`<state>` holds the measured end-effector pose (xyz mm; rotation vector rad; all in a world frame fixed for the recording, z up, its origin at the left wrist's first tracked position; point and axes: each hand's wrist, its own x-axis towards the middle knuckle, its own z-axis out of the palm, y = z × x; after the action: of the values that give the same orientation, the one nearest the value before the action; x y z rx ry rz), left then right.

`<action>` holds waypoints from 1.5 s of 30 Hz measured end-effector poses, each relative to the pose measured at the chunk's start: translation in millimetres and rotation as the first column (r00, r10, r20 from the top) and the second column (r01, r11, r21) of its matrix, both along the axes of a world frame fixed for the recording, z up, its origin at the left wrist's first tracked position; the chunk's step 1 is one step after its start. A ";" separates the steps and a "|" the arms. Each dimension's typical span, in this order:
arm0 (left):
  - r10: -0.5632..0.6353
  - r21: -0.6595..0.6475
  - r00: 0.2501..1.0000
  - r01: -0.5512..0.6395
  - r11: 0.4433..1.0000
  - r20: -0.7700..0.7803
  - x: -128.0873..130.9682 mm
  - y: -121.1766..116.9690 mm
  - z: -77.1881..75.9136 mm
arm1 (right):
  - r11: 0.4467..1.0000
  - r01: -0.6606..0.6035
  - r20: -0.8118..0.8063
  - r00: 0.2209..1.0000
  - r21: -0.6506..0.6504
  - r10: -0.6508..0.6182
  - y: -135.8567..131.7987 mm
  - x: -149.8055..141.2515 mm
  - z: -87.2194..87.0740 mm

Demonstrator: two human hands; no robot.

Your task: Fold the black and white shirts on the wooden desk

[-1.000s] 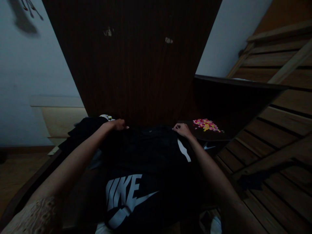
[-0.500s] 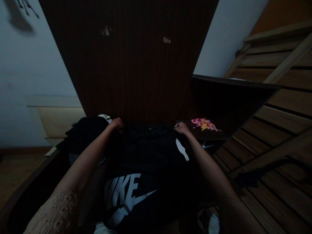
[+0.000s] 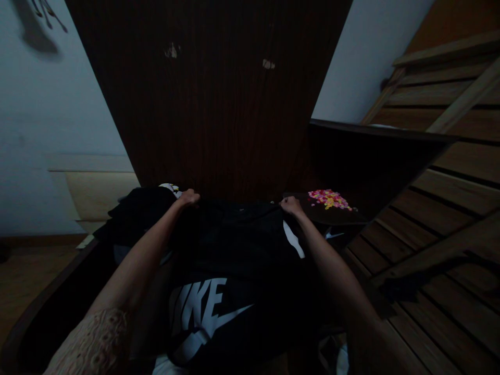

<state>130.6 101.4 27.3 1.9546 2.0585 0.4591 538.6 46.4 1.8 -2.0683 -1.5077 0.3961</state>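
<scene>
A black T-shirt (image 3: 242,250) with a large white logo hangs spread out in front of me, its collar edge at the far side. My left hand (image 3: 189,198) is closed on its upper left corner. At the upper right corner, my right hand (image 3: 291,204) pinches the cloth. The shirt's lower part sags toward me, its print folded at the bottom. Dim light hides where the dark cloth ends on the right.
Other dark clothes (image 3: 136,211) are heaped at the left, beside a dark curved armrest (image 3: 50,291). Small pink and yellow pieces (image 3: 330,199) lie on a dark shelf (image 3: 332,216) at right. A tall brown panel (image 3: 226,104) stands behind; wooden slats (image 3: 464,182) rise at far right.
The view has shifted slightly, so everything sits a little further right. Both hands keep their hold on the shirt, which has hardly moved.
</scene>
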 end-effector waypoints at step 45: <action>0.148 0.090 0.964 -0.172 0.981 0.221 29.7 -37.8 -72.3 | 0.974 0.182 -0.335 0.934 0.136 -0.128 -1.2 1.3 -94.9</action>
<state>160.4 63.5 -45.0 1.7149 2.0989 0.7947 539.9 45.1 -93.2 -1.8694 -1.1350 0.5048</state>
